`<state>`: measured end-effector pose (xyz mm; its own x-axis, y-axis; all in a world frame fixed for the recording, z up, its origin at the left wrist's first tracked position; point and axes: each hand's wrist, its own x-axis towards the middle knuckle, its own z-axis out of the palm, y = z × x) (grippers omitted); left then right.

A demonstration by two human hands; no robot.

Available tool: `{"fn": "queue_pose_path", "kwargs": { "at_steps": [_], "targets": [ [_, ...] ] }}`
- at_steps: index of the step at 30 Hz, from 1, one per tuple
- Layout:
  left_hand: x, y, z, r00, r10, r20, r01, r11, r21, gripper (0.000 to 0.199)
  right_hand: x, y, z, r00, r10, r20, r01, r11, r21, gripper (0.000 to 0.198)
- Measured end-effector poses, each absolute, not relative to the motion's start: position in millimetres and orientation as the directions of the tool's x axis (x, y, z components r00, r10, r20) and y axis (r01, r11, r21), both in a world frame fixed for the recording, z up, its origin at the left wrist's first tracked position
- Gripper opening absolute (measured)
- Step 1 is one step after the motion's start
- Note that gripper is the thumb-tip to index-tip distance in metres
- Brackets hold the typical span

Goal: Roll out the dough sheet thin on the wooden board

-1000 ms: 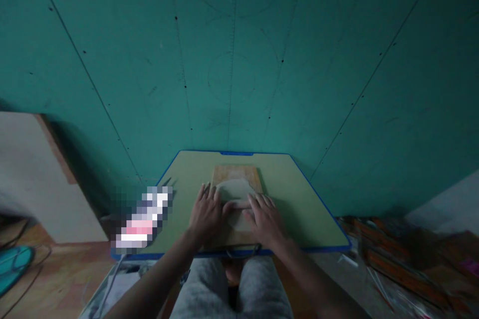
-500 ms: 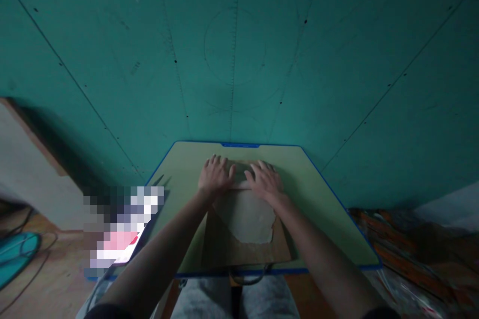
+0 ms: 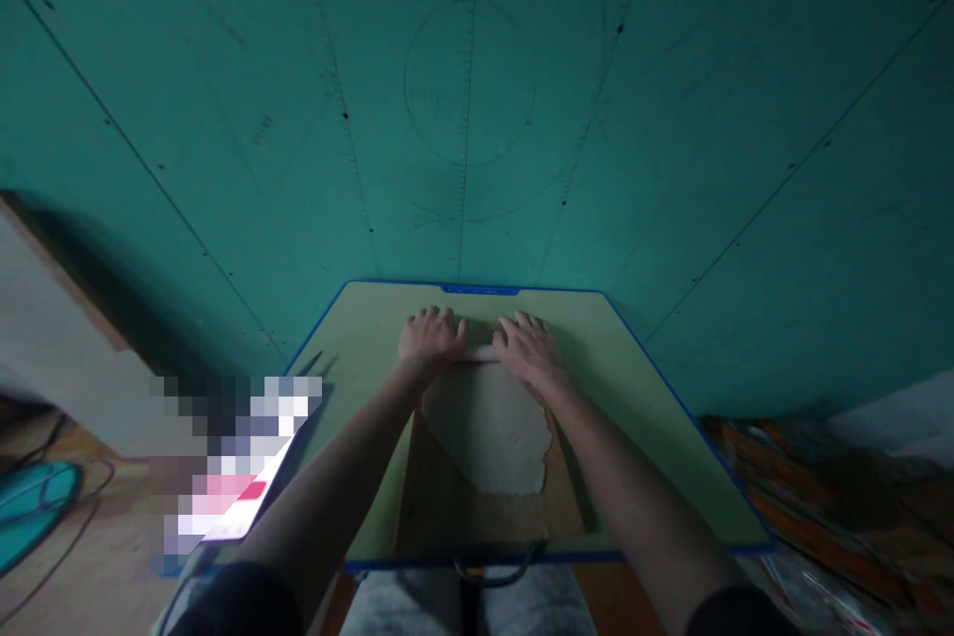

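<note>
A pale, flattened sheet of dough [image 3: 488,427] with a ragged right and lower edge lies on a wooden board [image 3: 439,517]. Across its far end runs a light rolling pin [image 3: 481,354], of which only a short middle part shows. My left hand [image 3: 432,338] covers the pin's left part, fingers bent over the far side. On the right part rests my right hand [image 3: 528,346], closed over the pin in the same way. Both forearms stretch forward along the sides of the board.
Beneath the board is a pale tabletop [image 3: 633,457] with a blue rim, pushed against a green wall [image 3: 462,119]. A lit screen [image 3: 253,507], partly pixelated, stands at the left edge. A knife-like pointed thing [image 3: 309,365] lies behind it. A dark loop handle [image 3: 499,578] hangs at the front edge.
Both hands have pushed the rolling pin slightly away from me, toward the board's far end. More of the dough sheet shows on the near side. The view has shifted a little.
</note>
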<state>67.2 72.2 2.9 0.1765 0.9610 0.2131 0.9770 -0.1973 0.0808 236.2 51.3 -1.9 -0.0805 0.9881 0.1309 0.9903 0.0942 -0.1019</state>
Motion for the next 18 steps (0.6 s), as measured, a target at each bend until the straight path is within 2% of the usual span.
{"fn": "queue_pose_path", "kwargs": {
  "at_steps": [11,18],
  "targets": [
    [56.2,0.9,-5.7,0.29,0.905,0.31,0.946,-0.32,0.046,0.037,236.5,-14.8,-11.3,-0.171,0.968,0.182,0.979,0.187,-0.078,0.049],
    [43.3,-49.3,-19.4,0.376,0.832,0.408,0.907,-0.421,0.022,0.031,246.5,-62.6,-22.1,-0.259,0.921,0.293,0.954,0.291,-0.072,0.048]
  ]
}}
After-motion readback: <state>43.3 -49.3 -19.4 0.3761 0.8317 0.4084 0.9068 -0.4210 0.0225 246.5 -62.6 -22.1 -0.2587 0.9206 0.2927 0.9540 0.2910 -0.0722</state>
